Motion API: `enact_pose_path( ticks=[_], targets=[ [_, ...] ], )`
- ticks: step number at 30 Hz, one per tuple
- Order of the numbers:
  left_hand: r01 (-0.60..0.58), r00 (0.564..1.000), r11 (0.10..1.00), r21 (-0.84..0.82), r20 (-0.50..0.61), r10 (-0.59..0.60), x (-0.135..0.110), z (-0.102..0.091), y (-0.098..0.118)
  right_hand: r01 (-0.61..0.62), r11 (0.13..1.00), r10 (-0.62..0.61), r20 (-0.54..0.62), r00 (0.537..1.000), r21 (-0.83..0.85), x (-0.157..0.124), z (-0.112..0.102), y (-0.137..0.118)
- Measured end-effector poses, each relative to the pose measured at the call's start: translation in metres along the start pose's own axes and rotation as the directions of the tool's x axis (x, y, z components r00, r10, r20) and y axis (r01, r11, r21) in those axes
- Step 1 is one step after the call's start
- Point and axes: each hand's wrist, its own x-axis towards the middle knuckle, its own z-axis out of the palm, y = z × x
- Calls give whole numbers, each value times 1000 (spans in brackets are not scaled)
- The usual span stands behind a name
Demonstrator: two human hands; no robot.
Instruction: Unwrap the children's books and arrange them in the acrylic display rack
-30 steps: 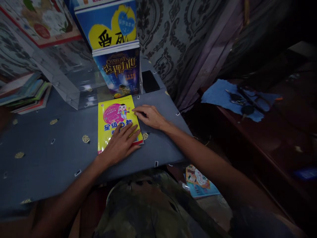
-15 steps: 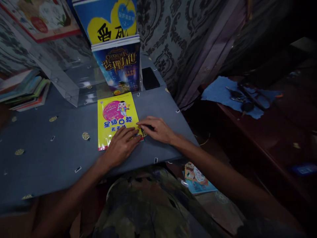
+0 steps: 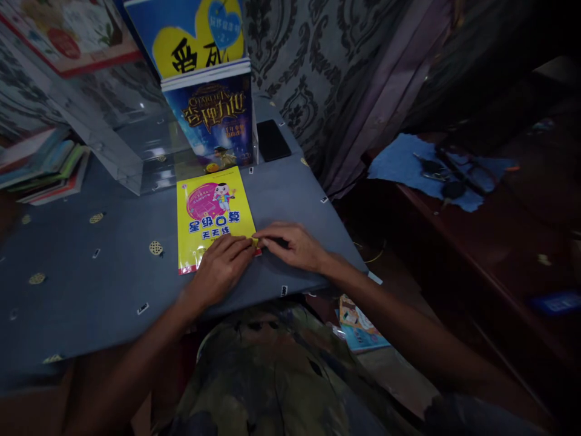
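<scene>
A yellow booklet [image 3: 209, 212] with a cartoon figure and blue characters lies flat on the grey-blue table [image 3: 91, 284]. My left hand [image 3: 221, 269] rests flat on its near right corner, fingers stretched out. My right hand [image 3: 293, 245] lies just right of that corner, fingers together and pinching at the booklet's lower right edge. What the fingertips grip is partly hidden.
Two blue books [image 3: 213, 121] stand upright behind the booklet beside a clear plastic stand [image 3: 131, 151]. A black phone [image 3: 271, 140] lies at the table's back. Stacked books [image 3: 43, 166] sit far left. Patterned curtain behind; blue cloth [image 3: 408, 166] on a dark shelf at right.
My right hand slid down along the booklet's right edge from its upper part to its lower right corner. My left hand drew back toward the near corner, uncovering more of the cover.
</scene>
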Motion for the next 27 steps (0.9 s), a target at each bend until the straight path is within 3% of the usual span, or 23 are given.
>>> enact_pose_path(
  ticks=[13,20,27],
  targets=[
    [-38,999,996,85,-36,41,1,-1,2,12,1000,-12,-8,1000,18,1,-1,0],
    [-68,998,995,72,-10,69,-2,-2,0,53,998,-52,-18,998,21,0,-1,-1],
    [-81,996,995,66,30,79,-6,-4,-1,50,998,-51,44,998,24,-1,-2,-1]
  ],
)
